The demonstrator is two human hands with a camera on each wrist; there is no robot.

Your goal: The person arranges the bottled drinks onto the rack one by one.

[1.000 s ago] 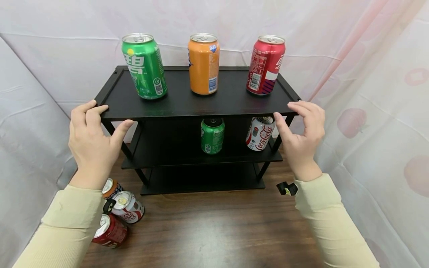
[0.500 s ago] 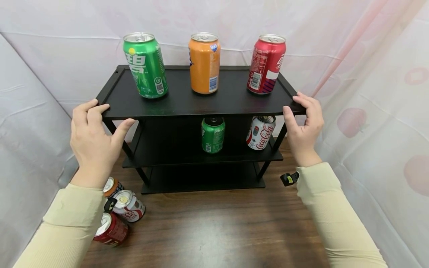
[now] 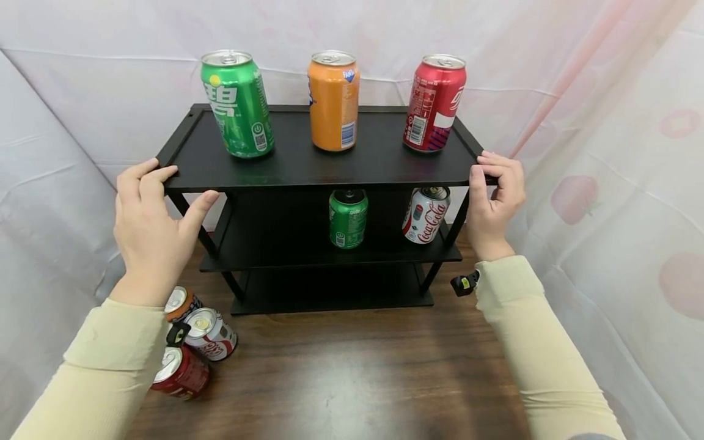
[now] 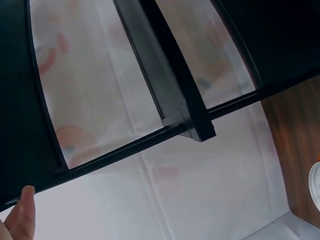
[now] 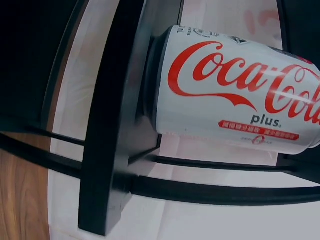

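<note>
A black three-tier shelf rack (image 3: pixel 308 174) stands before me. My left hand (image 3: pixel 151 226) holds its top tier at the left front corner, fingertips over the edge and thumb at the front rim. At the opposite corner my right hand (image 3: pixel 497 198) grips the same tier, thumb against the front edge. On top stand a green soda can (image 3: pixel 242 113), an orange Fanta can (image 3: pixel 334 104) and a red can (image 3: pixel 434 107). The middle tier bears a smaller-looking green Sprite can (image 3: pixel 348 220) and a white Coca-Cola can (image 5: pixel 235 90), which is close to the right post.
Beside my left forearm, on the brown wooden table (image 3: pixel 341 366), stand an orange can (image 3: pixel 189 305), a white Coca-Cola can (image 3: pixel 217 342) and a dark red can (image 3: pixel 189 376), partly hidden by the sleeve. Pale curtains (image 3: pixel 594 153) enclose the back and sides.
My right hand has moved in from just off the right front corner and taken hold of it, its thumb closing toward the fingers. The left hand and the cans stay in place.
</note>
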